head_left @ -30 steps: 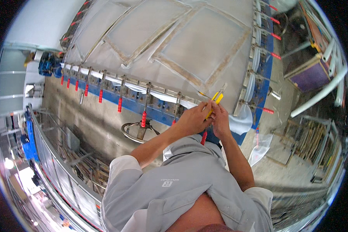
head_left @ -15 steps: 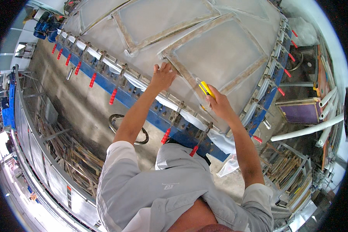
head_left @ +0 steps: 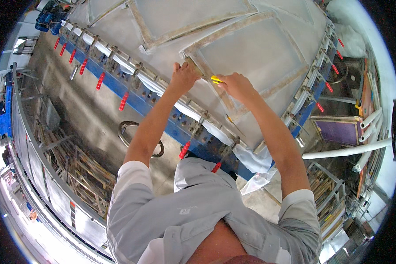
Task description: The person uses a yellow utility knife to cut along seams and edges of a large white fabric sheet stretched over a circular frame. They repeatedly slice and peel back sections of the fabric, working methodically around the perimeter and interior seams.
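A yellow utility knife [head_left: 216,79] is gripped in my right hand [head_left: 238,86], above the near-left bar of a wooden frame [head_left: 213,86]. Only part of its yellow body shows past my fingers; the blade I cannot make out. My left hand [head_left: 185,78] rests at that frame's left corner, fingers apart and slightly bent, pressing on the bar and the pale mesh. The frame lies with other similar frames [head_left: 141,22] against a stretched whitish mesh sheet [head_left: 171,57]. A thin stick-like thing with a yellow-and-black part [head_left: 230,119] lies near the frame's lower corner.
Clamps with red handles [head_left: 124,101] line the blue table edge [head_left: 163,119]. White cloth [head_left: 253,159] hangs at the near corner. A black ring-shaped thing [head_left: 159,149] is on the floor at left. White tubes [head_left: 347,149] and a purple panel [head_left: 339,131] stand at right; wooden frames are stacked at left.
My right hand has moved up and left with the utility knife, closer to my left hand. The knife now points left and shows less. My left hand stays at the frame's corner.
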Demonstrator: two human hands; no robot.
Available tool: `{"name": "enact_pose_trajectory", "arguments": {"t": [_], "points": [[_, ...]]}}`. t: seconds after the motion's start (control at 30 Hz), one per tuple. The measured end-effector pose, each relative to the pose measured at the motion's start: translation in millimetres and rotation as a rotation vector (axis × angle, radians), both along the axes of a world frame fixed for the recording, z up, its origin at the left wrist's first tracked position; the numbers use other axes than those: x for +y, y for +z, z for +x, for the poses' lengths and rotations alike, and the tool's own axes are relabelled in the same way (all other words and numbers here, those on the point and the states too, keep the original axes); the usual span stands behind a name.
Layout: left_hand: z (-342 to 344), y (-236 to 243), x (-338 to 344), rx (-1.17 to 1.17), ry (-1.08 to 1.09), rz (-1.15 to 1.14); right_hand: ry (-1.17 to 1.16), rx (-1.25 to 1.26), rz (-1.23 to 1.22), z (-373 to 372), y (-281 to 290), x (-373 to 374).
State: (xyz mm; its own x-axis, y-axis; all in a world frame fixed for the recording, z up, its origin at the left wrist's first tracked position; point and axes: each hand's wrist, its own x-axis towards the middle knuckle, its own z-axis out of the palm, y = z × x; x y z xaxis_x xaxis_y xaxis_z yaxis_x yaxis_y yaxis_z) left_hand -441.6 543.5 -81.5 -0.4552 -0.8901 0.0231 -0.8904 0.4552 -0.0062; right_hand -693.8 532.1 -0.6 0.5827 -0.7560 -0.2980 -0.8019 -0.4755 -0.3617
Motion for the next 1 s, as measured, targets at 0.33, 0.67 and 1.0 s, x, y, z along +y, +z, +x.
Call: {"name": "enact_pose_trajectory", "arguments": {"t": [0.33,0.67,1.0], "points": [[16.3,8.5,-2.9,-0.062,-0.039,0.145,-0.142,0.225,0.157,-81.0,29.5,133.3],[-44.9,26.0,47.2,0.100,-0.079,0.627,-0.746,-0.270,0.243,-121.4,42.5,202.8],[-267.4,129.8,222.8,0.927,-0.123,1.032,-1.416,-0.830,-0.091,-153.5,19.6,359.9]]}}
